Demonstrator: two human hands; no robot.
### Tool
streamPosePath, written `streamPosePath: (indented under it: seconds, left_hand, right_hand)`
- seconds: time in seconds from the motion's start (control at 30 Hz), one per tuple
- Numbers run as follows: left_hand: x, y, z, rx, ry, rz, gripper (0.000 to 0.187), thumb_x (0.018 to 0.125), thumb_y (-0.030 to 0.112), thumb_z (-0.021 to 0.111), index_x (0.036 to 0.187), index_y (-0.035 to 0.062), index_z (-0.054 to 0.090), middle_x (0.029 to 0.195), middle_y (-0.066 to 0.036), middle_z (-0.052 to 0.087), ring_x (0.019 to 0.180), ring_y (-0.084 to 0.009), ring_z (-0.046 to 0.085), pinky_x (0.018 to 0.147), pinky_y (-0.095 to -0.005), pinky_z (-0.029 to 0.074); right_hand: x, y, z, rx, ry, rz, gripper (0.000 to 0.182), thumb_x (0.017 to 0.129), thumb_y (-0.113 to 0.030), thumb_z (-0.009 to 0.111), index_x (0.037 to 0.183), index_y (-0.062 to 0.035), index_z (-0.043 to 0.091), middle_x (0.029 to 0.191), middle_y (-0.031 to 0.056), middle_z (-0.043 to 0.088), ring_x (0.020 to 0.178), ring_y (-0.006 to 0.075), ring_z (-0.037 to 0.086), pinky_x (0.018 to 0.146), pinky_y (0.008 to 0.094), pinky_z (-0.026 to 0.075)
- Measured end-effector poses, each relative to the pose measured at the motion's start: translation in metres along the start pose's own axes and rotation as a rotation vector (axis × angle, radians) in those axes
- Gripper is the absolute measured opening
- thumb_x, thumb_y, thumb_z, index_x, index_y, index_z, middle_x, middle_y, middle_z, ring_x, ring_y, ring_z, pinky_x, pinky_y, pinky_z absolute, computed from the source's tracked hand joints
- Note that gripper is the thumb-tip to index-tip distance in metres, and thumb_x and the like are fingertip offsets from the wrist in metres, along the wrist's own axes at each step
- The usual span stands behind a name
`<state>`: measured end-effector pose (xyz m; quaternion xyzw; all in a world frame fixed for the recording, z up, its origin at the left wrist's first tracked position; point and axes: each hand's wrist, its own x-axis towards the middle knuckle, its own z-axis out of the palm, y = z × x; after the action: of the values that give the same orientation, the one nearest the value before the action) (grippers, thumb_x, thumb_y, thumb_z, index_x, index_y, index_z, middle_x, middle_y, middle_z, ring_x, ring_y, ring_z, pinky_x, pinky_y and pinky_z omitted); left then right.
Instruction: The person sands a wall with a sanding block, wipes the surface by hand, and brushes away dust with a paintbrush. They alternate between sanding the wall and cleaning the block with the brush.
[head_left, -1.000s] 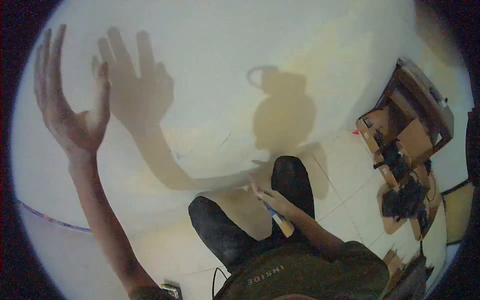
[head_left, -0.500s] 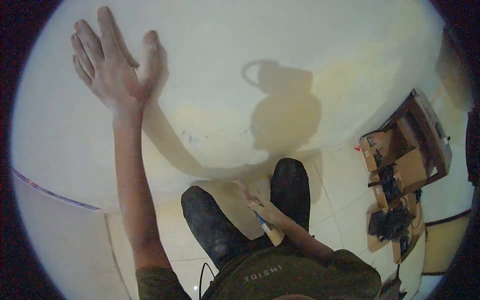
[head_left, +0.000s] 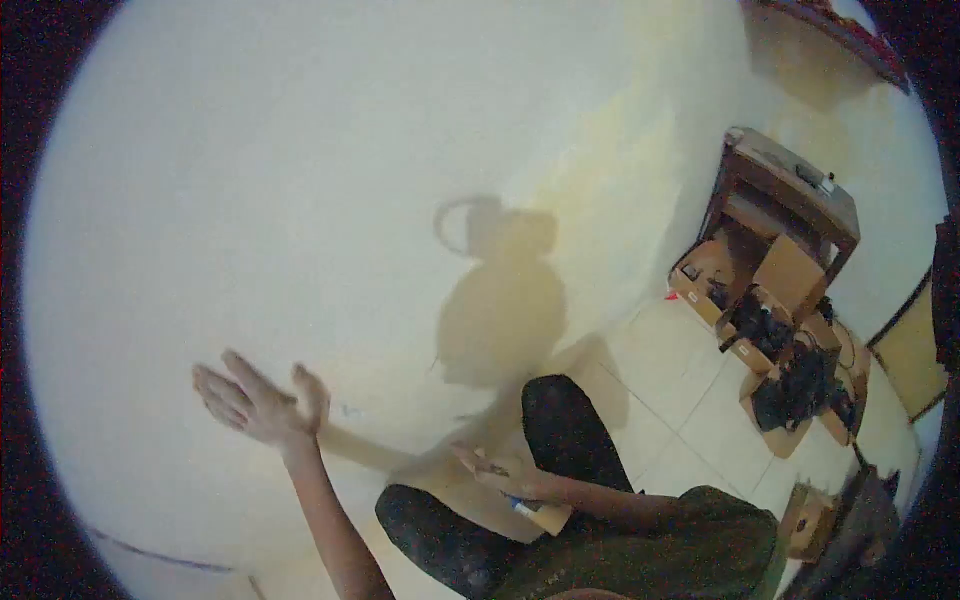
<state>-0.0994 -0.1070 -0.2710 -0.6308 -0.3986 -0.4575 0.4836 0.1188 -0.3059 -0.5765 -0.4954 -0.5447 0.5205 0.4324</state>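
My left hand (head_left: 262,405) is raised at the left, fingers stretched out and thumb apart, in front of the pale wall (head_left: 300,180); whether it touches the wall cannot be made out. Low over my lap, between my dark-trousered knees, my right hand (head_left: 505,474) has its fingers extended and nothing visible gripped in them. Just below its wrist is a small blue, white and tan object (head_left: 540,514), partly hidden by the forearm.
A wooden stand (head_left: 790,180) is at the right by the wall, with open cardboard boxes (head_left: 790,275) holding dark items. Another box (head_left: 810,522) lies lower right. Pale floor tiles (head_left: 680,400) lie beside my knee. Shadows of head and arms fall on the wall.
The view has shifted, bringing more of the wall and right side into sight. My left hand appears lower in view, still spread. My right hand stays over my lap.
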Motion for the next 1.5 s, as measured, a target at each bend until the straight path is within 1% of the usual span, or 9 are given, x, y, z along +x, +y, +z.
streamPosePath:
  seconds: [0.1, 0.23, 0.37, 0.53, 0.67, 1.0, 1.1, 1.3, 1.5]
  left_hand:
    - [-0.023, -0.009, 0.002, 0.017, -0.028, 0.040, 0.088, 0.097, 0.052, 0.056, 0.166, 0.0100, 0.023, 0.170, -0.026, 0.018, 0.156, -0.0469, 0.019, 0.124, -0.0613, 0.019]
    - [-0.053, -0.029, 0.002, 0.068, -0.052, 0.094, 0.086, 0.097, 0.053, 0.052, 0.166, 0.0102, 0.023, 0.169, -0.029, 0.017, 0.155, -0.0489, 0.022, 0.122, -0.0642, 0.022]
    - [-0.072, -0.037, -0.004, 0.058, -0.088, 0.081, 0.087, 0.096, 0.051, 0.057, 0.166, 0.0109, 0.024, 0.169, -0.028, 0.020, 0.154, -0.0479, 0.025, 0.123, -0.0620, 0.023]
    - [-0.087, -0.044, -0.007, 0.014, -0.134, 0.069, 0.087, 0.096, 0.049, 0.052, 0.167, 0.0130, 0.019, 0.169, -0.031, 0.015, 0.155, -0.0507, 0.019, 0.122, -0.0658, 0.020]
    - [-0.109, -0.045, -0.026, 0.018, -0.133, 0.057, 0.087, 0.096, 0.050, 0.053, 0.167, 0.0129, 0.020, 0.169, -0.031, 0.015, 0.155, -0.0513, 0.018, 0.122, -0.0663, 0.019]
    - [0.015, -0.071, -0.047, 0.152, 0.054, -0.203, 0.083, 0.102, 0.062, 0.042, 0.165, 0.0091, 0.027, 0.171, -0.023, 0.018, 0.159, -0.0428, 0.015, 0.126, -0.0597, 0.013]
    - [0.043, -0.057, -0.024, 0.202, 0.114, -0.241, 0.080, 0.104, 0.056, 0.039, 0.166, 0.0080, 0.021, 0.171, -0.025, 0.014, 0.158, -0.0433, 0.013, 0.127, -0.0592, 0.013]
    - [-0.021, -0.070, -0.030, 0.080, -0.141, 0.264, 0.083, 0.099, 0.059, 0.045, 0.166, 0.0139, 0.024, 0.169, -0.029, 0.016, 0.156, -0.0484, 0.018, 0.123, -0.0671, 0.017]
    - [-0.088, -0.108, -0.018, 0.037, -0.244, 0.539, 0.086, 0.095, 0.060, 0.051, 0.166, 0.0194, 0.025, 0.169, -0.030, 0.019, 0.154, -0.0490, 0.023, 0.120, -0.0687, 0.020]
  right_hand:
    - [0.009, 0.011, 0.001, 0.061, 0.014, 0.073, 0.048, 0.105, -0.031, 0.062, 0.143, -0.0032, 0.055, 0.131, 0.0102, 0.064, 0.116, 0.0192, 0.061, 0.096, 0.0354, 0.052]
    - [-0.020, -0.076, -0.009, 0.209, 0.065, 0.160, 0.048, 0.102, -0.032, 0.065, 0.137, -0.0002, 0.059, 0.109, 0.0103, 0.070, 0.092, 0.0161, 0.067, 0.077, 0.0312, 0.056]
    - [0.014, 0.031, 0.001, 0.274, -0.068, 0.265, 0.039, 0.100, -0.028, 0.066, 0.127, -0.0007, 0.067, 0.105, 0.0091, 0.071, 0.083, 0.0130, 0.067, 0.069, 0.0298, 0.055]
    - [0.013, 0.023, 0.004, 0.216, 0.017, 0.354, 0.036, 0.099, -0.030, 0.067, 0.121, -0.0019, 0.072, 0.112, 0.0124, 0.071, 0.097, 0.0155, 0.066, 0.080, 0.0326, 0.055]
    - [0.022, 0.108, 0.022, 0.315, 0.007, 0.272, 0.041, 0.105, -0.040, 0.061, 0.123, -0.0043, 0.062, 0.097, 0.0031, 0.063, 0.082, 0.0099, 0.061, 0.070, 0.0257, 0.050]
    - [-0.023, 0.022, 0.003, 0.174, -0.046, 0.233, 0.043, 0.106, -0.041, 0.059, 0.125, -0.0026, 0.061, 0.103, 0.0066, 0.062, 0.091, 0.0139, 0.061, 0.078, 0.0297, 0.050]
    - [-0.009, 0.011, 0.002, 0.150, -0.051, 0.217, 0.044, 0.106, -0.042, 0.058, 0.126, -0.0021, 0.061, 0.105, 0.0077, 0.062, 0.094, 0.0150, 0.061, 0.080, 0.0309, 0.050]
    - [-0.001, -0.026, 0.011, 0.092, -0.080, 0.103, 0.046, 0.107, -0.042, 0.057, 0.127, -0.0012, 0.060, 0.109, 0.0098, 0.062, 0.099, 0.0174, 0.060, 0.085, 0.0333, 0.050]
    - [0.011, -0.059, 0.018, 0.030, -0.051, -0.020, 0.048, 0.107, -0.043, 0.056, 0.128, -0.0002, 0.059, 0.113, 0.0119, 0.062, 0.104, 0.0197, 0.060, 0.090, 0.0357, 0.049]
